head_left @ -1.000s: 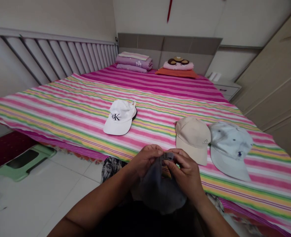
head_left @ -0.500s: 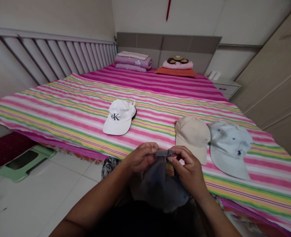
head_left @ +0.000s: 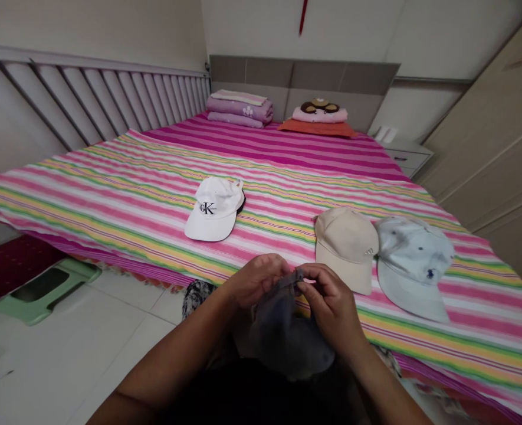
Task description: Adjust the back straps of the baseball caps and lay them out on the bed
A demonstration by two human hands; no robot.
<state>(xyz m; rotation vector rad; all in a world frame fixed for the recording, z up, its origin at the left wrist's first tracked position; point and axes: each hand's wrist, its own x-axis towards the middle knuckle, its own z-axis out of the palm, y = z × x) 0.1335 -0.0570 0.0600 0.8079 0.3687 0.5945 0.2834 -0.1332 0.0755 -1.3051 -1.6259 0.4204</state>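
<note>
A dark grey-blue baseball cap [head_left: 278, 330] hangs over my lap, its back strap raised between my two hands. My left hand [head_left: 261, 280] is closed on the strap's left side, its fingertips partly hidden behind the cloth. With thumb and forefinger, my right hand [head_left: 331, 301] pinches the strap's right end near the fastener. Just beyond my right hand lies a beige cap [head_left: 345, 236], brim toward me. Touching it on the right is a pale blue cap [head_left: 415, 254] with a small dark emblem. Farther left rests a white cap [head_left: 216, 203] with black letters, something dark showing behind it.
The caps lie on a bed with a striped sheet [head_left: 123, 195]. Folded purple bedding [head_left: 238, 109] and a pink and orange pile [head_left: 318, 121] sit by the headboard [head_left: 261, 74]. A green stool [head_left: 43, 292] stands on the floor at left; a white nightstand [head_left: 406, 156] is far right.
The strap, level before, now slants up toward my right hand. My left hand has shifted slightly right, closer to my right hand. The caps on the bed stay put.
</note>
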